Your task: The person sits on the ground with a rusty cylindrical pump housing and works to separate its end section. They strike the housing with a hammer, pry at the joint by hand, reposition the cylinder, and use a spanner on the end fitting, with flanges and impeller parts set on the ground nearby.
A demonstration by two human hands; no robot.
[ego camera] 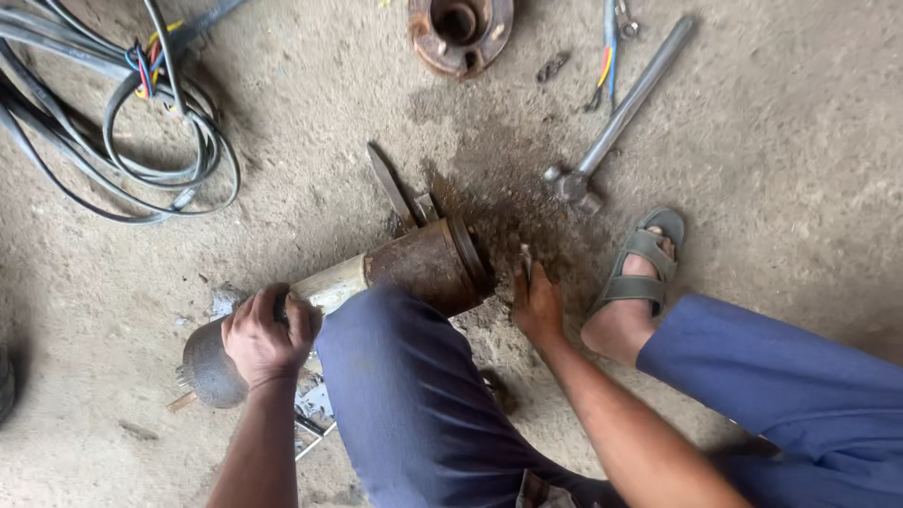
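Left hand (266, 334) at 8 o'clock, grip wrapped over the grey end of a rusty cylindrical motor body (376, 282) lying on the concrete floor (800, 141). Right hand (536, 303) at centre, grip pinching a thin metal tool (526, 261) beside the cylinder's rusted rim. Sandalled foot (642, 273) at 3 o'clock. Farther: flat blade (390, 186), hammer (616, 118) at 1 o'clock, rusty flange (460, 33) at 12, coiled cables (141, 113) at 10.

Rusty brown metal cylinder (414, 268) with a paler, smoother steel band, rough dusty concrete floor (800, 141) around it, dull grey steel hammer (616, 118) beyond it, matt rubber cables (122, 122), rust-crusted flange (461, 33), blue cloth trousers (414, 404)
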